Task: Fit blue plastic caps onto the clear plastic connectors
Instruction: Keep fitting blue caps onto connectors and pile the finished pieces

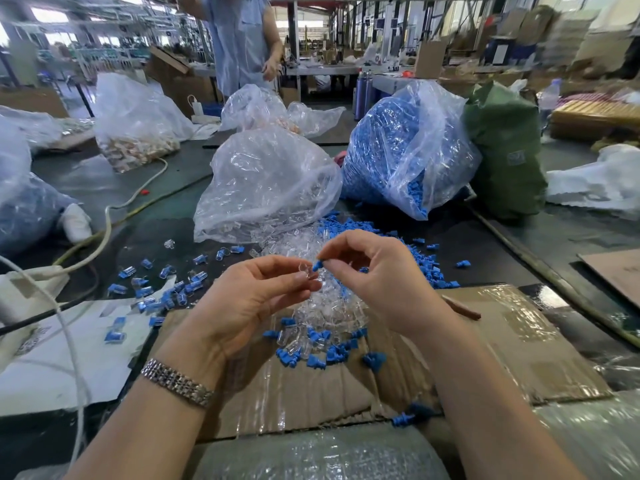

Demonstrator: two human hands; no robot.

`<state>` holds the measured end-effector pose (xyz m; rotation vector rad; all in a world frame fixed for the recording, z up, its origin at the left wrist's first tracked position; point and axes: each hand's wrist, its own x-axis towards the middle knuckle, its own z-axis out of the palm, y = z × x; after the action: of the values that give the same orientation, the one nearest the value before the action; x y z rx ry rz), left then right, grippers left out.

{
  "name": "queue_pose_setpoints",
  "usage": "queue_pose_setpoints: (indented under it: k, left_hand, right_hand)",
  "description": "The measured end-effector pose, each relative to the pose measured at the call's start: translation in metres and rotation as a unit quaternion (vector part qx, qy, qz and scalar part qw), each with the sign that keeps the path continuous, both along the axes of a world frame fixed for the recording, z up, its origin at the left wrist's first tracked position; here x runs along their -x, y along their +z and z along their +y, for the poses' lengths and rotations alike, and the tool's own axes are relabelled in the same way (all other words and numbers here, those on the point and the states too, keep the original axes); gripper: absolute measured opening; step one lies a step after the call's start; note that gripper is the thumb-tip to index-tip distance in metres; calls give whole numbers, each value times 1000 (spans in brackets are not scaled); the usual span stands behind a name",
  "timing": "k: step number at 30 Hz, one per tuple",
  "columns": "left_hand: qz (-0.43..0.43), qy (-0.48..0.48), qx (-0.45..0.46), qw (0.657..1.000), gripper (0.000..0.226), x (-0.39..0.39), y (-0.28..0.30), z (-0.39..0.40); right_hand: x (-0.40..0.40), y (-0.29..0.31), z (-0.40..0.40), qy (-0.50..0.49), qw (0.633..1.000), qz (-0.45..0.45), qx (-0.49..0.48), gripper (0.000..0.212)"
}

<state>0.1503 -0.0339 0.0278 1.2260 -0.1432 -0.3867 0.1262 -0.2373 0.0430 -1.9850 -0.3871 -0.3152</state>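
Bubble wrap (322, 455) is lying at the lower edge of the view, with a flattened cardboard sheet (512, 341) resting just beyond it. Above the cardboard, the left hand (249, 299) is pinching a clear connector (305, 270) between thumb and fingertips, a metal watch band (176, 382) sitting on its wrist. Opposite it, the right hand (377, 268) is pinching a blue cap (317, 265) between thumb and forefinger, the cap's tip meeting the open end of the connector; whether the cap is seated cannot be told. Below both hands, a loose pile of clear connectors (329, 306) mixed with blue caps is spreading over the cardboard. Left of the hands, capped pieces (162, 285) are lying scattered on the dark table (104, 188). Behind the pile, a clear bag of connectors (266, 181) is sagging open, and a bag of blue caps (398, 147) is spilling beside it. Farther back, a person in a light blue shirt (239, 39) is standing.
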Motion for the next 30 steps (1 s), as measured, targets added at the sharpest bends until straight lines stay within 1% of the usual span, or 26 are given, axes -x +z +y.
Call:
queue_pose_setpoints:
  k: [5,10,12,15,17,18,19,20,21,22,23,24,25,27,30]
  left_hand:
    - [-3,2,1,1000,21,2,3,-3]
    - [-16,12,-2,1000,20,5,5,-6]
    - [-15,11,-1,1000,20,6,5,-6]
    - [-10,6,4,1000,20,5,5,-5]
    - [-5,6,9,1000,21,5,5,-5]
    - [0,8,12,1000,22,5,5,-5]
    - [4,12,17,1000,23,5,4,-4]
    - [7,14,22,1000,23,5,4,-4]
    - [8,15,26,999,24,5,4,-4]
    - [9,17,30,999,25,5,4,-3]
    - [10,19,32,999,26,5,4,-3]
    - [11,21,33,999,27,4,4,-3]
    - [14,24,35,999,27,4,3,-3]
    - [18,29,42,999,26,3,3,-3]
    - [17,35,42,998,24,2,1,-3]
  right_hand:
    - [3,1,3,7,999,-25,41,15]
    - [6,3,8,13,996,-51,76,12]
    - [6,4,7,17,996,-43,75,12]
    - [7,8,1,26,998,4,49,12]
    - [5,8,-8,-21,999,19,37,13]
    - [2,8,-15,-76,995,28,65,15]
    - [0,6,-22,-142,980,54,129,19]
    - [-2,4,-29,-203,949,106,216,29]
    - [-3,1,-34,-250,907,173,291,39]
    - [-3,0,-38,-276,868,232,340,46]
    - [-2,-1,-40,-284,844,272,364,48]
    - [-2,-2,-42,-281,836,292,371,48]
    - [-2,-2,-42,-272,836,297,374,47]
    - [-1,-2,-41,-255,841,288,380,43]
    - [0,-1,-37,-257,852,258,377,34]
